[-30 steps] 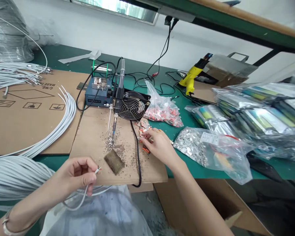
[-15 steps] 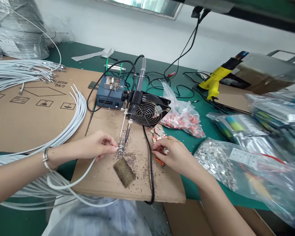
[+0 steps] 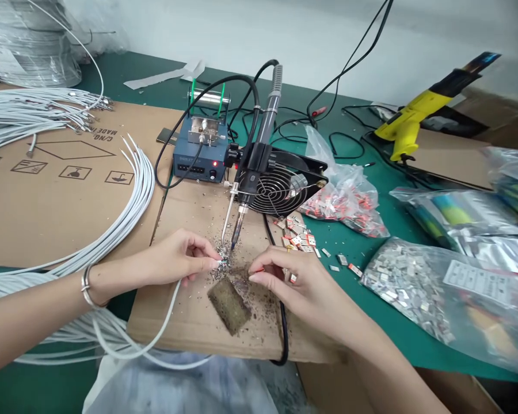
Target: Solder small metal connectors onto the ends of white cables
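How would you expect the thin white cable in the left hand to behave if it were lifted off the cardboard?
The white cable would probably flop: it already sags in a loose curve below the left hand. It looks light, pinched by fingertips alone. Its tail runs into the cable bundle, so it might snag there.

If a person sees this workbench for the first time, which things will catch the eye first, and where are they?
In the middle, a soldering iron is fixed pointing down on a cardboard sheet, and the two hands meet under its tip: the left hand pinches a white cable, the right hand holds a small part. To the left lies a bundle of white cables; at the far right a yellow glue gun stands out.
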A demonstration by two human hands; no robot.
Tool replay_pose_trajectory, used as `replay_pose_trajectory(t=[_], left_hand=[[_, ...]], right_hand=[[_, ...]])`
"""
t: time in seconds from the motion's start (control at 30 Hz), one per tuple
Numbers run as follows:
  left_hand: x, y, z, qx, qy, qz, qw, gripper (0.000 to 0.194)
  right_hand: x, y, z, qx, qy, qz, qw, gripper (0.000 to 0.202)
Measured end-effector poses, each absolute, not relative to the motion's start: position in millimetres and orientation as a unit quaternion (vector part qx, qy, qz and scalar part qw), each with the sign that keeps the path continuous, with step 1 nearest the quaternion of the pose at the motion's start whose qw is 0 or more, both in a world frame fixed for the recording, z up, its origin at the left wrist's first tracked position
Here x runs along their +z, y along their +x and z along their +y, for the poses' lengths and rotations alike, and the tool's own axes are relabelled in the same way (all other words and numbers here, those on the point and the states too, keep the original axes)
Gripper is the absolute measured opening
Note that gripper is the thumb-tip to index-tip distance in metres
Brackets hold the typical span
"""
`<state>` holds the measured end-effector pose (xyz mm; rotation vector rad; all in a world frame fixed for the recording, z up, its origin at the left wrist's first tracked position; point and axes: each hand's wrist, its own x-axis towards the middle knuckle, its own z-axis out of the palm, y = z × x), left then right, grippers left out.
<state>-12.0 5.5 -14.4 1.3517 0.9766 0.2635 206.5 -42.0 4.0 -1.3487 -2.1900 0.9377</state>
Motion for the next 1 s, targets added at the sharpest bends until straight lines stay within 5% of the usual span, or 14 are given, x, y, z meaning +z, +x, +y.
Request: replay_pose_trajectory(t=[0.2,0.37,1.0], left_hand=[[-13,-11,6,0.11,0.611,0.431,0.655,0.024],[-14,-10,6,0.108,0.6,0.444,0.656,0.029],[-8,-7,6,0.118,0.571,0.446,0.678,0.021]], right_hand=[[-18,193,-36,0.547,-0.479,-0.611,0.314,0.006],[-29,183,-32,0.646,-0.498,-0.457,0.354,0.025],[-27,179,-34,0.668,-0.494,-0.396,0.391,0.022]])
